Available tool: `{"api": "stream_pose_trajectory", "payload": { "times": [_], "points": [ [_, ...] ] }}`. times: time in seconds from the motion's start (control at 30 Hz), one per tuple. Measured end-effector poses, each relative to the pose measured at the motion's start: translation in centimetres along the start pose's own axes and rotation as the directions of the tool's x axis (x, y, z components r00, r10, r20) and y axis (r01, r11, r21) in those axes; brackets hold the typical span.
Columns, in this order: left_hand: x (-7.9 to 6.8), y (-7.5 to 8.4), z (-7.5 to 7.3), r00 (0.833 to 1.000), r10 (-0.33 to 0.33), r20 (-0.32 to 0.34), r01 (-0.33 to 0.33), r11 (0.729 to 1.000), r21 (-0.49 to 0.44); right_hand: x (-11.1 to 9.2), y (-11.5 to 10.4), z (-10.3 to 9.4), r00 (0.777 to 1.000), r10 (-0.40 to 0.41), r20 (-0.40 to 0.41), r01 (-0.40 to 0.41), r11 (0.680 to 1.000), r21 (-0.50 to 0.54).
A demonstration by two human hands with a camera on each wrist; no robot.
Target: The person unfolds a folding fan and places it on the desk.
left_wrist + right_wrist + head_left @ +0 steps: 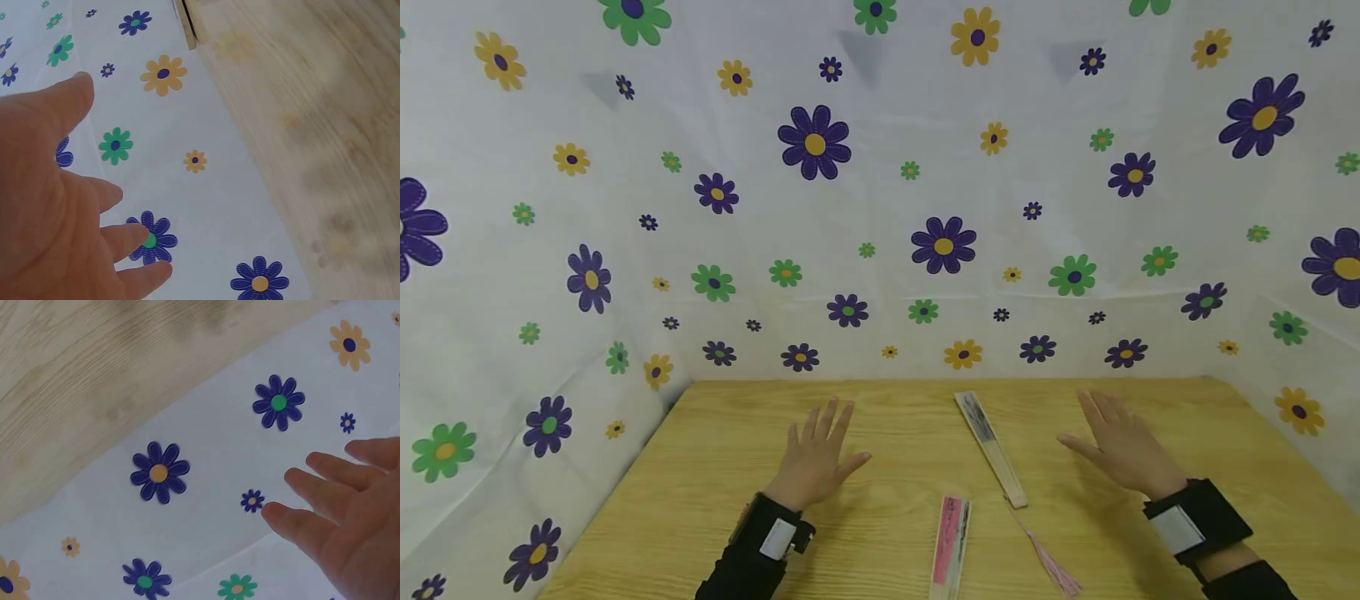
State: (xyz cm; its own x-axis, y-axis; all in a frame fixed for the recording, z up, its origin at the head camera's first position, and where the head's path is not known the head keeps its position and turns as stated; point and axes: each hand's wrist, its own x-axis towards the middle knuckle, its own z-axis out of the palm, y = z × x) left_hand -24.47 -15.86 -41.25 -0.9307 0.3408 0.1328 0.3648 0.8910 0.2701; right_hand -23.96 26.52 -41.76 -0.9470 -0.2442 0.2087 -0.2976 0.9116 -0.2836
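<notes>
A closed folding fan with pale ribs and a dark grey pattern lies aslant on the table in the head view. From its lower end trails a pink tassel. Nearer the front is a second long narrow piece, pink and whitish with dark marks, apparently another folded fan; the frame's bottom edge cuts it off. My left hand is to the left of both, fingers spread and holding nothing. To the right of the patterned fan, my right hand has its fingers extended, also without anything in it.
The wooden table has its far edge against a white cloth printed with purple, green and yellow flowers. That cloth also hangs along the left and right sides. Each wrist wears a black band.
</notes>
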Motion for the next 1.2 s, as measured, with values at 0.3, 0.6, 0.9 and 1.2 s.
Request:
{"api": "stream_pose_trajectory", "payload": {
  "times": [0.3,0.6,0.9,1.2],
  "points": [
    [-1.5,2.6,-1.5,0.994,0.105,0.03,-0.108,0.982,0.153,3.7,-5.9,1.7,0.994,0.114,-0.003,-0.113,0.989,0.095],
    [-3.3,5.0,-0.8,0.961,0.256,0.104,-0.273,0.936,0.22,5.7,-8.9,4.8,0.946,0.271,0.18,-0.281,0.959,0.032],
    [-4.0,7.3,-0.5,0.937,0.341,0.077,-0.35,0.92,0.176,5.9,-8.4,5.3,0.949,0.225,0.222,-0.236,0.971,0.027],
    [-0.5,9.8,2.1,0.98,0.198,0.019,-0.184,0.938,-0.294,3.5,-11.6,0.5,0.969,0.197,0.152,-0.217,0.968,0.128]
  ]
}}
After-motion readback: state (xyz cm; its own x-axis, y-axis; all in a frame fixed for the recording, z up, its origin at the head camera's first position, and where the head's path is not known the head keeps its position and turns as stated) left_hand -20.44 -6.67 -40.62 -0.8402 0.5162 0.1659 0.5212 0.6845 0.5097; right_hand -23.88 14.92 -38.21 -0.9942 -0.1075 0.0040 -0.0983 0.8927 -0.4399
